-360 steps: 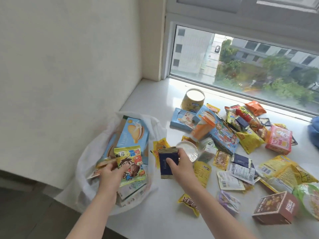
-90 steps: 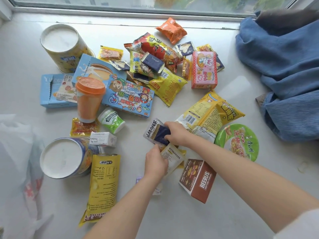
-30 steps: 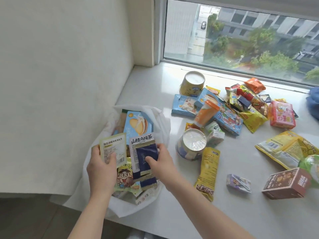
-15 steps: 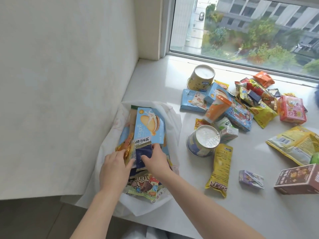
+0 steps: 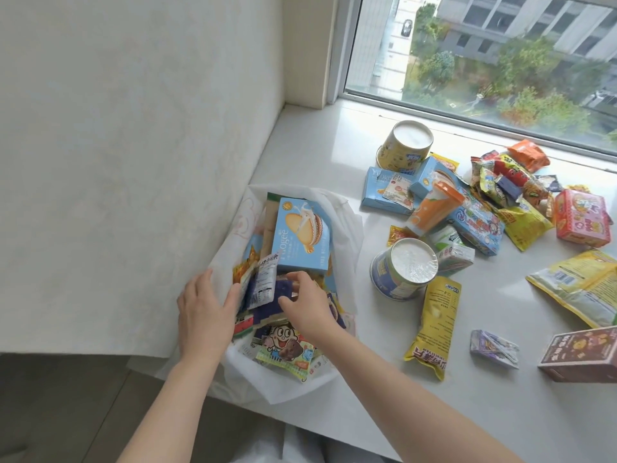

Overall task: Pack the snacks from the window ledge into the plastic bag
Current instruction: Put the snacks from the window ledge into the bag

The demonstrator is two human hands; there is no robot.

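The right hand [image 5: 309,304] reaches into the bag [image 5: 347,222], fingers curled over the dark sachets [image 5: 267,289] it is tucking under the blue box [image 5: 302,233]; whether it pinches them cannot be told. The left hand [image 5: 205,309] lies spread, fingers straight, against the bag's left wall, thumb touching the sachets.

Risks:
- The bag sits at the ledge's [image 5: 300,135] near-left corner, its lower part overhanging the near edge. Further load or a downward push could tip it off.
- The sachets stand on edge between the hands. Releasing both at once could let them slide out over the cartoon packet [image 5: 283,345].
- The bag looks thin; box corners could tear it.

Many snacks are not yet packed: two tubs [image 5: 404,274], a yellow pouch [image 5: 434,329], an orange cup [image 5: 432,208] and more along the ledge toward the window.
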